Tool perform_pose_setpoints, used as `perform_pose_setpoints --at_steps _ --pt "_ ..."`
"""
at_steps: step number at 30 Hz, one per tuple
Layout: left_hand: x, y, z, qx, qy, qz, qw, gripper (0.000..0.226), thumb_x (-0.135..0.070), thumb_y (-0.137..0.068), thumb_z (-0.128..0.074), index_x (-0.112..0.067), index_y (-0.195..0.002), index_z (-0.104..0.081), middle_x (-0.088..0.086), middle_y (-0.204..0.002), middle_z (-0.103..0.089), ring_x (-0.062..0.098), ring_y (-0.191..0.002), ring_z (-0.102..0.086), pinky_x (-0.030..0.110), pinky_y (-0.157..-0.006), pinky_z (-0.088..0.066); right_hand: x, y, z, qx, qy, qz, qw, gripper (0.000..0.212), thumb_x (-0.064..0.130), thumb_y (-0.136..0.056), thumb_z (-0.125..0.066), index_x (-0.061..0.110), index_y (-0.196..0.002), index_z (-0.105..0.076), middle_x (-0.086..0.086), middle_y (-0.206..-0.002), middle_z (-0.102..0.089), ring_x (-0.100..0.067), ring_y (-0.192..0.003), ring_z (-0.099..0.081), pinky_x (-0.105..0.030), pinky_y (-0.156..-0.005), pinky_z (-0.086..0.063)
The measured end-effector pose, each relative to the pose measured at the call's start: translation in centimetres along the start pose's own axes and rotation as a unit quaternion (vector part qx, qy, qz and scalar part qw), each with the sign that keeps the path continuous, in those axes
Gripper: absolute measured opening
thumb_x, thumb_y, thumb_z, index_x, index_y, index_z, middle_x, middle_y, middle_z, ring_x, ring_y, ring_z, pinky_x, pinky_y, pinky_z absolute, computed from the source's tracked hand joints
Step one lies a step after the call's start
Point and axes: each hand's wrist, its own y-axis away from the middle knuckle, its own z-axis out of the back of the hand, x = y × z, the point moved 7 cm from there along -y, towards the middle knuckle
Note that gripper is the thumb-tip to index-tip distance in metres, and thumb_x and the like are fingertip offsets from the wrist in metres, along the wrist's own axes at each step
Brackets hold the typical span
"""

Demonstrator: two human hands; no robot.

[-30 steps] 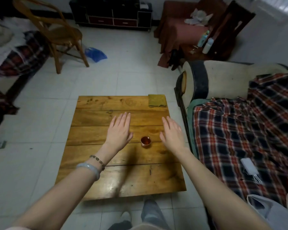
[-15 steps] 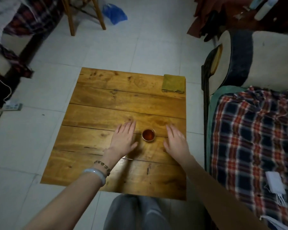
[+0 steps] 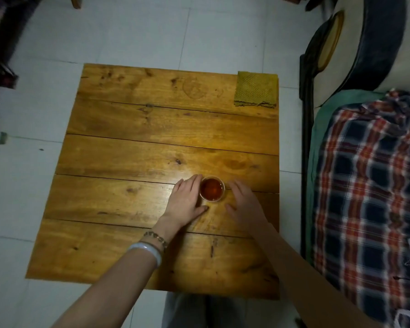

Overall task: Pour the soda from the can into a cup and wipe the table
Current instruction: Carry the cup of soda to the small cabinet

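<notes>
A small cup (image 3: pixel 211 191) with dark reddish-brown soda in it stands on the wooden table (image 3: pixel 133 162), right of the middle. My left hand (image 3: pixel 186 203) lies flat on the table just left of the cup, its fingertips at the cup's rim. My right hand (image 3: pixel 243 204) lies on the table just right of the cup, fingers relaxed, a small gap between it and the cup. A folded yellow-green cloth (image 3: pixel 256 89) sits at the table's far right corner. No can is in view.
A sofa with a plaid blanket (image 3: pixel 374 185) and a dark armrest (image 3: pixel 355 50) borders the table's right side. White floor tiles (image 3: pixel 21 185) surround the table. My legs (image 3: pixel 199 311) show below the table's near edge.
The camera has tilted down and closer to the table. Both hands have drawn in toward the cup, the left hand now reaching its rim.
</notes>
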Motion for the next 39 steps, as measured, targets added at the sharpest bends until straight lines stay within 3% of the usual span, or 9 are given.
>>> perform_pose_setpoints --at_steps 9,15,20,25,28,31,34,36,39 --pt "-0.3 -1.3 0.4 -0.054 0.037 -0.014 0.998 0.068 -0.047 -0.078 -0.068 -0.009 -0.129 -0.043 0.006 -0.126 -0.053 0.024 -0.114 -0.052 0.035 -0.099 -0.033 0.3 -1.2 -1.0 -0.029 -0.062 -0.003 0.998 0.057 0.022 -0.085 -0.065 0.009 -0.137 -0.044 -0.012 -0.143 -0.042 -0.024 -0.135 -0.035 -0.023 -0.106 -0.018" --pt "-0.2 -0.3 2.0 -0.073 0.06 -0.019 0.995 0.066 -0.05 -0.076 -0.069 -0.008 -0.121 -0.046 0.006 -0.116 -0.057 0.023 -0.107 -0.056 0.035 -0.092 -0.036 1.6 -0.7 0.0 -0.04 -0.095 0.012 0.995 0.056 0.019 -0.084 -0.067 0.004 -0.133 -0.047 -0.013 -0.139 -0.047 -0.026 -0.133 -0.039 -0.026 -0.107 -0.023" --pt "0.4 2.7 5.9 -0.077 0.083 0.005 0.994 0.067 -0.046 -0.075 -0.071 -0.01 -0.125 -0.044 0.005 -0.123 -0.054 0.023 -0.112 -0.053 0.035 -0.091 -0.037 5.6 0.5 2.8 -0.023 -0.112 0.049 0.992 0.053 0.025 -0.085 -0.065 0.007 -0.133 -0.048 -0.012 -0.137 -0.049 -0.025 -0.13 -0.041 -0.042 -0.11 -0.032" --pt "1.9 7.4 11.4 -0.113 0.148 0.042 0.982 0.073 -0.048 -0.073 -0.073 -0.01 -0.127 -0.042 0.007 -0.124 -0.055 0.024 -0.112 -0.055 0.035 -0.086 -0.045 12.1 1.8 6.4 -0.006 -0.112 0.091 0.989 0.055 0.023 -0.085 -0.064 0.015 -0.136 -0.044 -0.001 -0.136 -0.049 -0.016 -0.127 -0.043 -0.033 -0.109 -0.033" --pt "3.1 10.8 14.9 -0.137 0.236 0.07 0.96 0.077 -0.048 -0.068 -0.078 -0.013 -0.127 -0.042 0.004 -0.125 -0.057 0.02 -0.113 -0.055 0.036 -0.088 -0.048 16.4 2.5 8.2 0.012 -0.107 0.119 0.987 0.056 0.023 -0.086 -0.065 0.013 -0.137 -0.044 -0.003 -0.137 -0.05 -0.018 -0.127 -0.045 -0.022 -0.101 -0.029" --pt "4.8 14.8 18.0 -0.172 0.318 0.098 0.927 0.083 -0.056 -0.061 -0.078 -0.019 -0.126 -0.042 -0.003 -0.124 -0.057 0.012 -0.113 -0.056 0.038 -0.091 -0.049 21.4 3.4 9.8 0.016 -0.13 0.17 0.977 0.053 0.023 -0.083 -0.069 0.013 -0.131 -0.05 -0.003 -0.13 -0.057 -0.015 -0.119 -0.052 -0.02 -0.097 -0.035" --pt "6.9 19.3 20.8 -0.231 0.373 0.132 0.889 0.079 -0.048 -0.06 -0.083 -0.024 -0.124 -0.043 -0.01 -0.121 -0.058 0.002 -0.111 -0.055 0.032 -0.094 -0.049 26.7 4.6 10.7 0.03 -0.159 0.219 0.962 0.05 0.025 -0.081 -0.071 0.017 -0.127 -0.054 0.004 -0.122 -0.061 -0.005 -0.109 -0.054 -0.025 -0.095 -0.044" --pt "8.4 22.4 22.5 -0.272 0.393 0.153 0.865 0.074 -0.034 -0.061 -0.087 -0.021 -0.122 -0.046 -0.011 -0.118 -0.058 -0.003 -0.108 -0.055 0.025 -0.092 -0.049 30.3 5.6 11.0 0.044 -0.176 0.246 0.952 0.05 0.031 -0.079 -0.072 0.025 -0.126 -0.055 0.015 -0.118 -0.06 0.001 -0.106 -0.054 -0.021 -0.092 -0.045" --pt "10.6 27.2 25.1 -0.318 0.407 0.171 0.839 0.069 -0.032 -0.062 -0.086 -0.021 -0.119 -0.048 -0.011 -0.116 -0.059 -0.003 -0.106 -0.056 0.016 -0.086 -0.049 35.8 7.1 10.9 0.083 -0.194 0.287 0.934 0.051 0.029 -0.078 -0.073 0.029 -0.125 -0.055 0.02 -0.117 -0.058 0.002 -0.108 -0.054 -0.015 -0.091 -0.042"
